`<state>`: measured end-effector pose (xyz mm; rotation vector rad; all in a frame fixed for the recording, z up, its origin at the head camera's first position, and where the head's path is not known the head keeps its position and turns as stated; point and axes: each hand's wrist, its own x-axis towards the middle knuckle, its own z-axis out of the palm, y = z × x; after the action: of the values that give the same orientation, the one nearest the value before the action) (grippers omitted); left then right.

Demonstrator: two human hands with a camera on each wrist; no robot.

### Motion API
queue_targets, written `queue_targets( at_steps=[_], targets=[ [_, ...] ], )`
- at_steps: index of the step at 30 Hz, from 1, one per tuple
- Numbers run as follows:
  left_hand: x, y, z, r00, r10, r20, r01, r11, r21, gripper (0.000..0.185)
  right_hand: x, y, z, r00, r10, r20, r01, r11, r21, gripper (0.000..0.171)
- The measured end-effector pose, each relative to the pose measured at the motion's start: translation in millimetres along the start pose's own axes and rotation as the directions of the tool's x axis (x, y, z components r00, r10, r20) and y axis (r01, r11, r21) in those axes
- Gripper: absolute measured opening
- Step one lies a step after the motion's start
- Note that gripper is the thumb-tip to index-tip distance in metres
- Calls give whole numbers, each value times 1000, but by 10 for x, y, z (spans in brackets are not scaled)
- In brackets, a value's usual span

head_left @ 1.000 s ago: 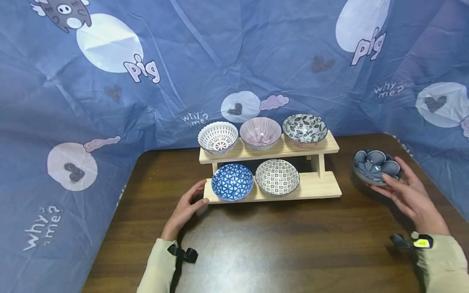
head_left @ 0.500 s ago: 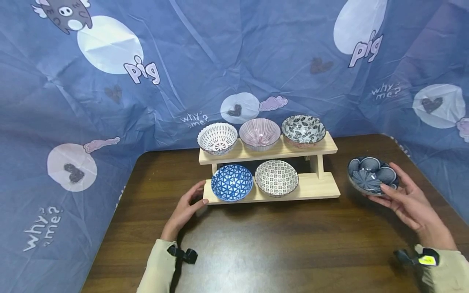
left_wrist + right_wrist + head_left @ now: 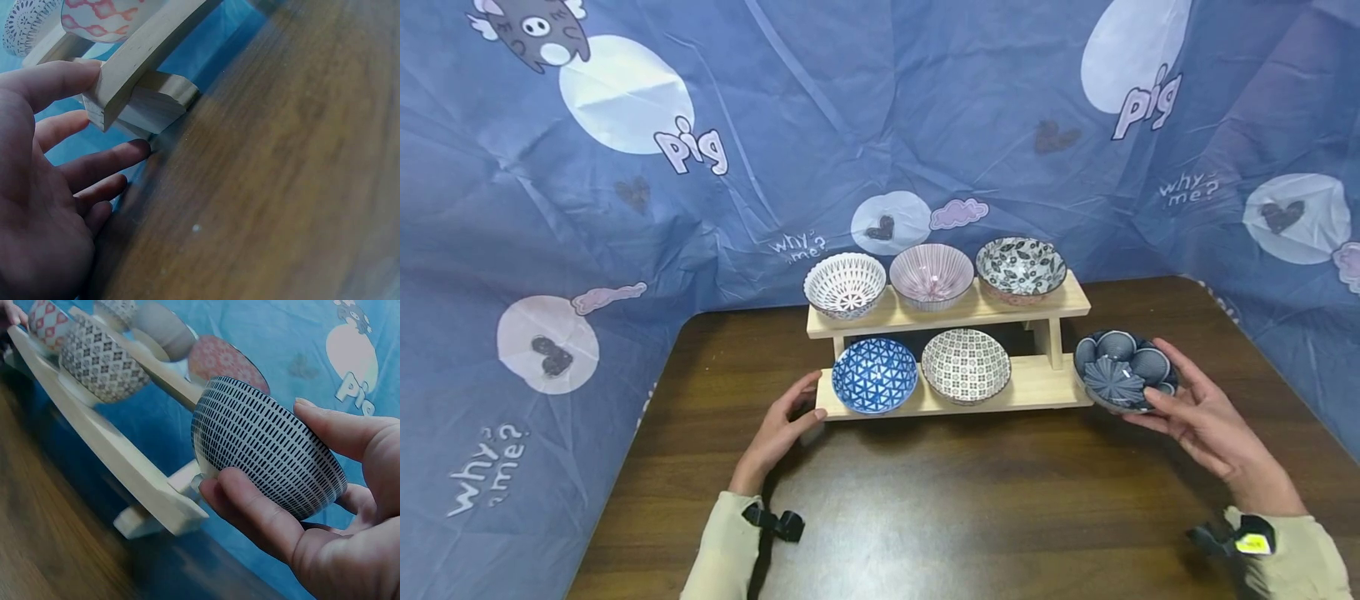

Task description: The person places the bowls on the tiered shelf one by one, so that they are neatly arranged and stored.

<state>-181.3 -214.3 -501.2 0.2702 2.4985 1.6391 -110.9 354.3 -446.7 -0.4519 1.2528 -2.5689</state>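
My right hand (image 3: 1232,433) holds a dark blue-grey bowl (image 3: 1112,379) by its right side, thumb at the rim and fingers beneath. The bowl is beside the right end of the lower board of a two-tier wooden display stand (image 3: 1045,383). Dashes pattern the bowl's outside (image 3: 262,444) in the right wrist view. My left hand (image 3: 782,429) grips the left end of that lower board between thumb and finger; its other fingers extend below the board in the left wrist view. A blue triangle-patterned bowl (image 3: 875,375) and a grey-patterned bowl (image 3: 967,367) sit on the lower tier.
On the upper tier stand a white scalloped bowl (image 3: 845,283), a pink striped bowl (image 3: 932,275) and a leaf-patterned bowl (image 3: 1021,268). The stand is on a brown wooden table (image 3: 925,508). Behind hangs a blue printed cloth (image 3: 790,125).
My right hand has carried the dark blue-grey bowl leftward and slightly toward me, up to the stand's right end. The left hand stays at the stand's left end.
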Motion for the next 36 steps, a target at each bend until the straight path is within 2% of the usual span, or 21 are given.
queue_targets(
  at_steps=[15,22,36],
  targets=[
    [-9,1,-3,1000,-16,-1,16,1000,-10,63,212,177,211,993,108,-50,-114,987,-118,75],
    [-15,-7,1,1000,9,-5,-9,1000,-6,63,281,257,266,990,119,-69,-126,986,-107,72],
    [-7,3,-4,1000,-11,1,11,1000,-17,64,338,306,311,988,128,-89,-135,987,-87,73]
  ],
)
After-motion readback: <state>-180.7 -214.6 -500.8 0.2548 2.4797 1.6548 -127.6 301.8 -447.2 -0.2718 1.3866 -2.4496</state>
